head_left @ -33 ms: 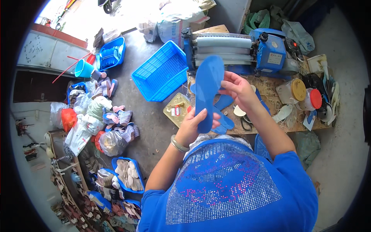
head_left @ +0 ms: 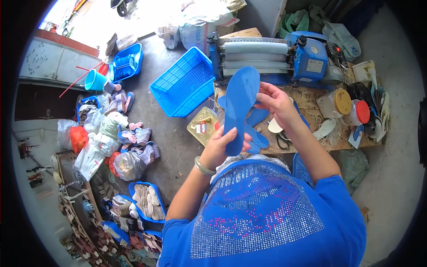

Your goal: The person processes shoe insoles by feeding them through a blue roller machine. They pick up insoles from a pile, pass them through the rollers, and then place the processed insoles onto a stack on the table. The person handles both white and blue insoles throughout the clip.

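Observation:
A blue shoe insole (head_left: 241, 95) is held up in front of me, its wide toe end pointing away and its heel towards me. My left hand (head_left: 224, 143) is closed round the heel end, thumb on top. My right hand (head_left: 276, 106) pinches the insole's right edge near the toe end. Under my hands, more blue insoles (head_left: 257, 117) lie on the wooden worktable (head_left: 307, 101). Just beyond the held insole stands a blue roller machine (head_left: 255, 58) with pale rollers.
Left of the machine sits a blue plastic basket (head_left: 178, 84). A square gold tin (head_left: 202, 127) is near my left hand. Jars with yellow (head_left: 342, 102) and red lids (head_left: 362, 112) stand on the right. Slippers (head_left: 144, 138), bags and blue trays of insoles (head_left: 149, 202) cover the floor leftwards.
The insole has dipped very slightly towards me, with its toe end a little to the right. Both hands keep their hold on it.

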The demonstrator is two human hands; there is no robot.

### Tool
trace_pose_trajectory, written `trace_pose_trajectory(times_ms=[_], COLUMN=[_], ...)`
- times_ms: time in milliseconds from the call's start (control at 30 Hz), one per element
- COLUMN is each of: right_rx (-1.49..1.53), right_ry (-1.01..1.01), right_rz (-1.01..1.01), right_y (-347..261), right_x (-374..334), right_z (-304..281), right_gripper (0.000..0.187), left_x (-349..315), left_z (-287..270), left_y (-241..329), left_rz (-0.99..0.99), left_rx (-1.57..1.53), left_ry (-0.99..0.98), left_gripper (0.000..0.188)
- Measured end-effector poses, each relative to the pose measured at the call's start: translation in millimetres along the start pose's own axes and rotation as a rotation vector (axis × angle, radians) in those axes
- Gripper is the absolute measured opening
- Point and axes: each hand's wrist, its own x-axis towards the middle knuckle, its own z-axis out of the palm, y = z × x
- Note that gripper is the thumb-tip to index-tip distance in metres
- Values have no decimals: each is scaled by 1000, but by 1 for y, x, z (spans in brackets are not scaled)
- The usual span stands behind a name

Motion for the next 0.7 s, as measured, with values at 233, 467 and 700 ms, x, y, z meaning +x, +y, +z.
trace_pose_trajectory(times_ms=[233,467,700], right_rx=[-161,-284,-145], right_ry=[65,27,35], right_rz=[98,152,249], right_y=[-18,0,7], right_x=[-1,11,15], right_z=[-46,-50,-56], right_gripper=[39,27,32], left_x=[-12,-11,-7], left_z=[-17,-15,-27], left_y=[-5,-1,-13], left_rz=[-144,-219,-204], left_rx=[165,271,213], left_ry=[-101,-133,-122], left_gripper=[32,33,57])
